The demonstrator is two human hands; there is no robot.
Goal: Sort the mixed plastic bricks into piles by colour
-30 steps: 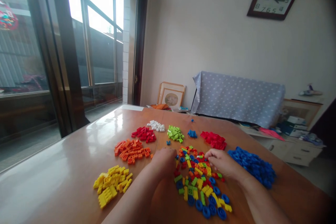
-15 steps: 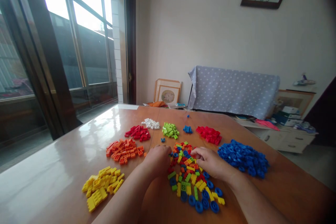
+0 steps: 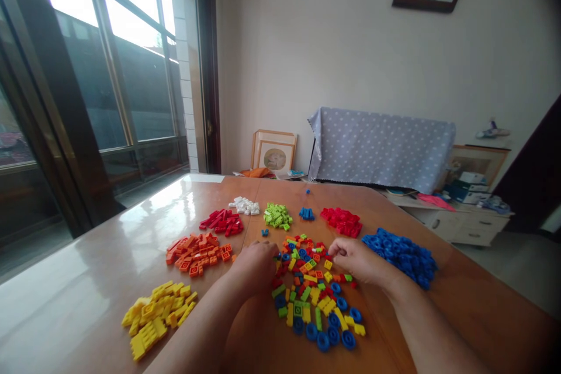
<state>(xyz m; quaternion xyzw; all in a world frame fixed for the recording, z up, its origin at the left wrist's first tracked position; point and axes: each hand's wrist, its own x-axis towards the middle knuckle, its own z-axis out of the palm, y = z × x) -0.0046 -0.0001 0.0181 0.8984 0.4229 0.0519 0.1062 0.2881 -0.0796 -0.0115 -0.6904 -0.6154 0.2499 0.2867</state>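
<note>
A mixed pile of toy building bricks [image 3: 307,295], in yellow, green, red, orange and blue with round blue pieces at its near side, lies between my hands. My left hand [image 3: 259,263] rests low at the pile's left edge, fingers curled down; their tips are mostly hidden, and so is anything in them. At the pile's upper right, my right hand [image 3: 354,257] is closed, thumb and fingers drawn together; I cannot make out what they hold. Beyond my right hand is a heap of blue round pieces [image 3: 401,257].
Sorted heaps ring the pile: yellow bricks [image 3: 160,315], orange bricks [image 3: 197,254], dark red bricks [image 3: 222,222], white bricks [image 3: 244,205], lime bricks [image 3: 277,216], small blue bricks [image 3: 307,214] and red bricks [image 3: 342,222]. All lie on a glossy wooden table [image 3: 87,280].
My right hand has moved off the pile's middle toward its right edge, uncovering bricks there. My left hand stays at the left edge. The view has shifted slightly right.
</note>
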